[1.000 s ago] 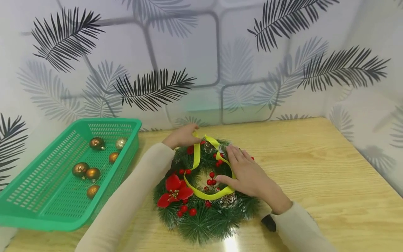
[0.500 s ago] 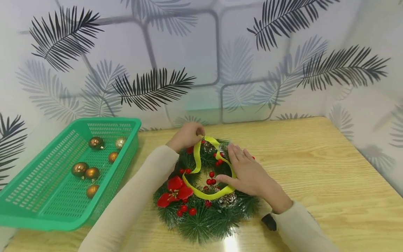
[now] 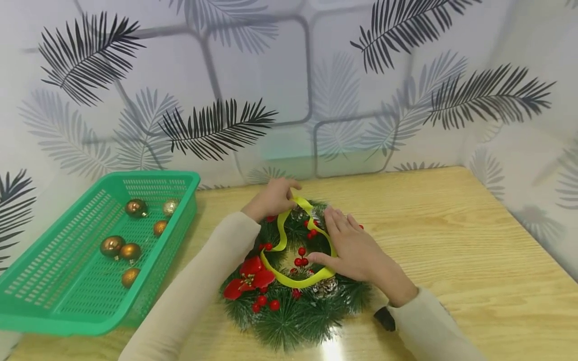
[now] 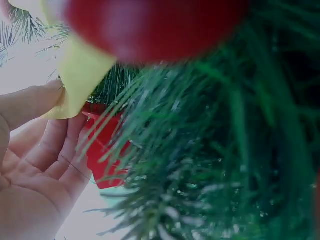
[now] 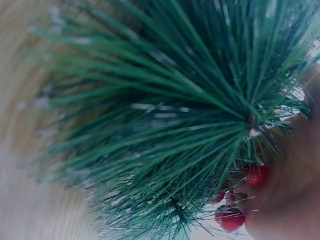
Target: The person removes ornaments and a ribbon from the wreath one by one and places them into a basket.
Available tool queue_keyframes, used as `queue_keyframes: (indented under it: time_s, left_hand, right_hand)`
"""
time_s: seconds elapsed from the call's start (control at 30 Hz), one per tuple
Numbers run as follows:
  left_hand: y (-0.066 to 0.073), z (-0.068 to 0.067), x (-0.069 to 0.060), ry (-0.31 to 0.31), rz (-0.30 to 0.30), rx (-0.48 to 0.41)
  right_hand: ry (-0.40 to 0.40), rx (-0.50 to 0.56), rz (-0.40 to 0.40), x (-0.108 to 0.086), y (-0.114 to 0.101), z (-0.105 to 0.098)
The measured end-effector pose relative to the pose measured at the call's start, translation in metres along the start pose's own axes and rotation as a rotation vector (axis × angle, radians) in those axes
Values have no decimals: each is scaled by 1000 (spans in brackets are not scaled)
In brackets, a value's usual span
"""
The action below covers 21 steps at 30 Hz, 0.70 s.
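Observation:
A green pine wreath [image 3: 284, 321] with red berries, pine cones and a red poinsettia [image 3: 250, 278] lies on the table. A yellow ribbon [image 3: 298, 282] loops loosely over its middle. At the wreath's far side my left hand [image 3: 272, 198] pinches the ribbon. The left wrist view shows the thumb against the ribbon [image 4: 82, 70], beside a red petal [image 4: 105, 155]. My right hand [image 3: 354, 248] rests on the wreath's right side, fingers straight and thumb spread. Needles [image 5: 165, 110] and berries [image 5: 231, 218] fill much of the right wrist view; that hand's fingertips are not visible there.
A green plastic basket [image 3: 158, 281] stands at the left, holding several bronze, orange and gold bauble ornaments [image 3: 112, 245]. Behind the wooden table [image 3: 451, 240] is a leaf-patterned backdrop [image 3: 271, 75]. My left forearm passes between basket and wreath.
My left hand has moved a little right along the wreath's far side, drawing the ribbon's upper left part with it. The right hand has stayed in place on the wreath.

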<state>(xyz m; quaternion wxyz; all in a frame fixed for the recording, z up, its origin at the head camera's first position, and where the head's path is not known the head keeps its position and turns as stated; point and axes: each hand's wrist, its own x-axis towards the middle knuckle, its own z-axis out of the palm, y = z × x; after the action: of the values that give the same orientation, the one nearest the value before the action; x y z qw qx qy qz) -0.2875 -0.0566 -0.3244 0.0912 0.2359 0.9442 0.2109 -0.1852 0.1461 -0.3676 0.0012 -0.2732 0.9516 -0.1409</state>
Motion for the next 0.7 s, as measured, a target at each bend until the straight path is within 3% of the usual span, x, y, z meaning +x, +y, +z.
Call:
queue_keyframes:
  time_s: [0.27, 0.7]
  left_hand:
    - [3, 0, -2, 17, -6, 72]
    - [-3, 5, -3, 129, -29, -44]
  right_hand:
    - [-1, -1, -12, -1, -2, -1]
    - [-18, 14, -3, -2, -1, -3]
